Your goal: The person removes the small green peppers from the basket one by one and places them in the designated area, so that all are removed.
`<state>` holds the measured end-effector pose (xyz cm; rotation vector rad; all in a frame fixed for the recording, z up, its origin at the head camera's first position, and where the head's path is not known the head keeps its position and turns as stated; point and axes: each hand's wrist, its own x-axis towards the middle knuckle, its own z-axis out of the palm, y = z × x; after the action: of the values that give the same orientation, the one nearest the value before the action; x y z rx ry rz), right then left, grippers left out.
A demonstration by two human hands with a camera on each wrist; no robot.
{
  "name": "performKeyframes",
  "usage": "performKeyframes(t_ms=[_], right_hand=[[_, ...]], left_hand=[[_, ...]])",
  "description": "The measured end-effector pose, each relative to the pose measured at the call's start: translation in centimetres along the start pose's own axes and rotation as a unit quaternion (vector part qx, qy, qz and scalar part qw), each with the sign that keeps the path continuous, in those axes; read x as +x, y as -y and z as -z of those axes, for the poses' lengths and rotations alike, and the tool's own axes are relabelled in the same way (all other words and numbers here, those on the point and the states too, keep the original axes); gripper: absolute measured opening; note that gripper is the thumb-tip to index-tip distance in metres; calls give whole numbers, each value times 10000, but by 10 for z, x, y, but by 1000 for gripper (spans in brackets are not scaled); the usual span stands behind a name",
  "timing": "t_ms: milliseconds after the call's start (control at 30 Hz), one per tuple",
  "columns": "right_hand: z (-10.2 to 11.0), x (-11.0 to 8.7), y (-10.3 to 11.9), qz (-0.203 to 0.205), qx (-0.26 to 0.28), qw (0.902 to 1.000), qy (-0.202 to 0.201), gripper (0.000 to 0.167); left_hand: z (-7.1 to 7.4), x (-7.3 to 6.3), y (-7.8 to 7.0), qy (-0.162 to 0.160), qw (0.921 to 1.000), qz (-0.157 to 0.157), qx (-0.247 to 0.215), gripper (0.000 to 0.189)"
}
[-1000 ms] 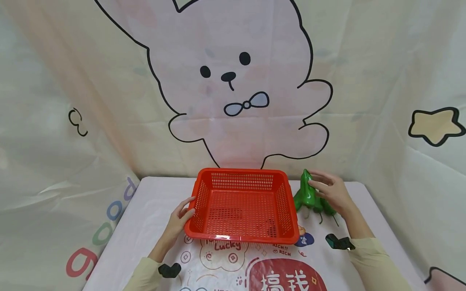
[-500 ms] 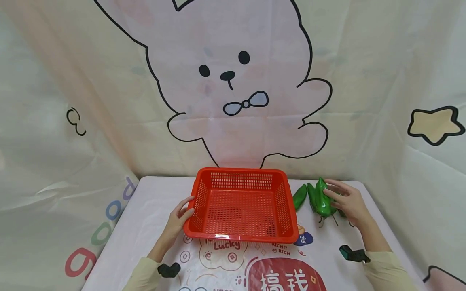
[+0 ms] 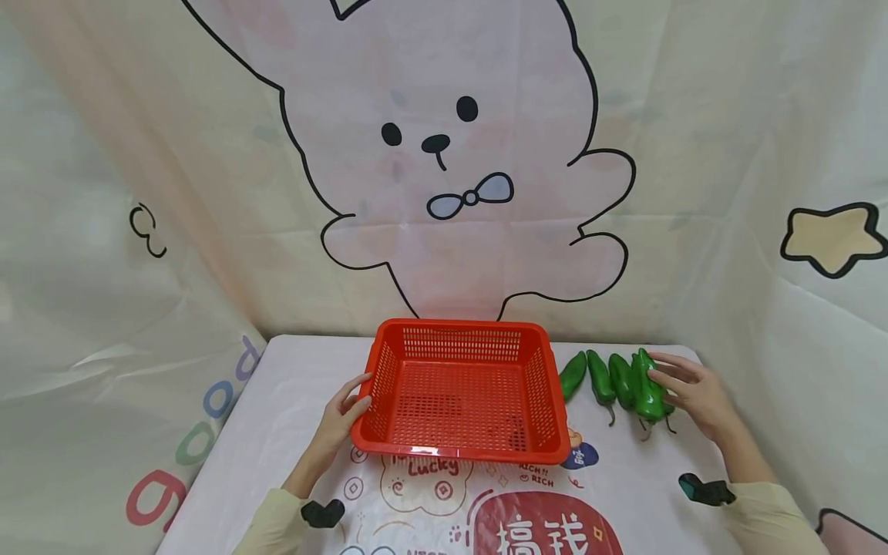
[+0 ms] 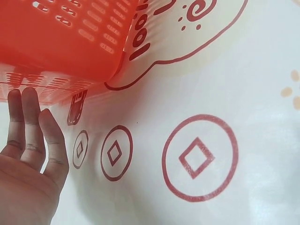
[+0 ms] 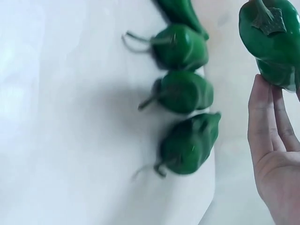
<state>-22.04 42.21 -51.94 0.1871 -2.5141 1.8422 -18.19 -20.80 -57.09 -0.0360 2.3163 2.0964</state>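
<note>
In the head view my left hand (image 3: 340, 420) rests its fingertips against the left side of a red plastic basket (image 3: 366, 432). The left wrist view shows straight fingers (image 4: 32, 122) touching the basket's outer wall (image 4: 61, 51). My right hand (image 3: 697, 389) pinches a glossy green pepper (image 3: 650, 391), stem end toward me. Seen from the right wrist, this pepper (image 5: 274, 35) is raised above the others. Below and left of it lie a green pepper (image 3: 573, 375), a second pepper (image 3: 600, 379) and a third pepper (image 3: 621, 381); one more is mostly hidden behind the held one.
A white printed cloth (image 3: 409, 524) covers the table. The basket stands in the middle, its slotted floor (image 3: 458, 408) bare. Behind the table hangs a cartoon backdrop (image 3: 444, 262). The peppers lie in a row between the basket and the right table edge.
My right hand has moved right with the held pepper, past the row, uncovering more of the peppers on the table. The left hand and basket have stayed in place.
</note>
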Motion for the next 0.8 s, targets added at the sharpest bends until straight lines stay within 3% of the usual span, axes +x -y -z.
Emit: performKeyframes(t_ms=[267, 567, 800], right_hand=[[27, 2, -14, 103, 157, 9997, 136, 39], [50, 10, -23, -397, -599, 9974, 37, 47], [57, 17, -35, -588, -440, 9973, -13, 44]], left_hand=[[2, 0, -2, 99, 9999, 115, -81, 54], [3, 2, -1, 117, 9999, 14, -22, 52], [2, 1, -3, 137, 9999, 38, -44, 52]])
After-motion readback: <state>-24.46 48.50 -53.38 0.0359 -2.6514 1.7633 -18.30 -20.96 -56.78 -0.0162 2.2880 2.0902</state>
